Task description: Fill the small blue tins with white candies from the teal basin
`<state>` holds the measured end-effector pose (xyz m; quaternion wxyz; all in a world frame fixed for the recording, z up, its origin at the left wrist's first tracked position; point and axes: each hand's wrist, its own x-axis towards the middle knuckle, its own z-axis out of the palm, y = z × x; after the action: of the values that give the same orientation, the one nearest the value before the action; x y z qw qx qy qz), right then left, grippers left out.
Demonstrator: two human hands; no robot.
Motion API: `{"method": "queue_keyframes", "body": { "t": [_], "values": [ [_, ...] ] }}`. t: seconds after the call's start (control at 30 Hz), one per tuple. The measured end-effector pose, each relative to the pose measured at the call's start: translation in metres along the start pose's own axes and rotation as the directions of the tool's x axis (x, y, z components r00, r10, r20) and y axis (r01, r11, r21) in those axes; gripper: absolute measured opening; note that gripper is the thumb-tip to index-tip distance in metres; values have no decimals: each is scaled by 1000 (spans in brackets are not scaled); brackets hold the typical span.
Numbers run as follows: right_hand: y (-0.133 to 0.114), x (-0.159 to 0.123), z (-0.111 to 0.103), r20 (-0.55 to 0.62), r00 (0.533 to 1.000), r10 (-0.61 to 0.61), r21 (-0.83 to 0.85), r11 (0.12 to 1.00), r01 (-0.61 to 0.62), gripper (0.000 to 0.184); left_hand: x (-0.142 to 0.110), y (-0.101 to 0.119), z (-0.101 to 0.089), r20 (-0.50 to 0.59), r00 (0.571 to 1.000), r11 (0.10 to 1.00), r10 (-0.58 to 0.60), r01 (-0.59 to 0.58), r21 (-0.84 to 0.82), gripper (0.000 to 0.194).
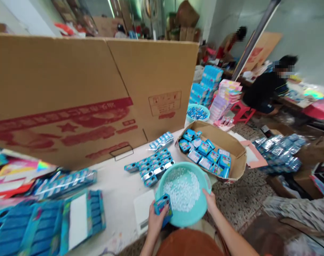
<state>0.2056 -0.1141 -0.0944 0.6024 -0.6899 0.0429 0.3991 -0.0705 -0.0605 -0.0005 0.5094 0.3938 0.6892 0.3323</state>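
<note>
Okay so the left hand (pixel 156 223) has a small blue box (pixel 162 209) pinched between fingers and thumb, fingers curled nearly closed around it, right beside a teal plastic basin (pixel 175 221). The box looks light and fairly stiff, probably card or plastic, so I'd hold it by the narrow edges rather than squeeze the faces. The right hand (pixel 209 201) is on the basin's right rim, thumb over the edge and fingers mostly hidden underneath, so it looks like a real grip, not just a touch. That basin looks thin and light, and it's full of tiny white beads (pixel 181 190) that would probably scatter if it tipped, so the rim is the spot to hold. Just past the basin sits a cardboard tray (pixel 217 131) of blue boxes (pixel 204 154), and left of that tray's corner are blue packs with metal ends (pixel 151 167) on a white table (pixel 119 206). Well beyond the basin, a co-worker (pixel 268 85) sits on a red stool (pixel 242 112).
</note>
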Motion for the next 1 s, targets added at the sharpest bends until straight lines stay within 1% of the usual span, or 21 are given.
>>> {"method": "queue_keyframes", "body": {
  "t": [0.07,0.17,0.3,0.43,0.6,0.8,1.0],
  "values": [
    [-6,-2,2,-22,999,28,11,1000,-28,53,-4,0,0,13,1000,999,-20,21,-27,69],
    [-11,0,9,-4,1000,-23,-4,1000,23,50,-4,0,5,46,998,998,-51,53,-38,62],
    [-14,5,16,-7,1000,-28,-21,999,28,50,-6,-3,4,18,1000,1000,9,-9,-17,60],
    [-17,11,20,14,999,-47,-57,997,48,53,-8,-4,3,-4,999,997,-55,54,-50,54],
    [-15,17,22,39,999,-25,-29,999,26,54,-9,-2,4,-14,997,992,-81,79,-95,55],
    [-13,21,33,47,999,-18,-58,998,20,52,-1,-3,6,-55,990,986,-128,121,-114,54],
    [-24,21,45,74,997,20,-94,996,-13,50,10,-6,5,-52,984,983,-170,166,-72,57]
  ]
}}
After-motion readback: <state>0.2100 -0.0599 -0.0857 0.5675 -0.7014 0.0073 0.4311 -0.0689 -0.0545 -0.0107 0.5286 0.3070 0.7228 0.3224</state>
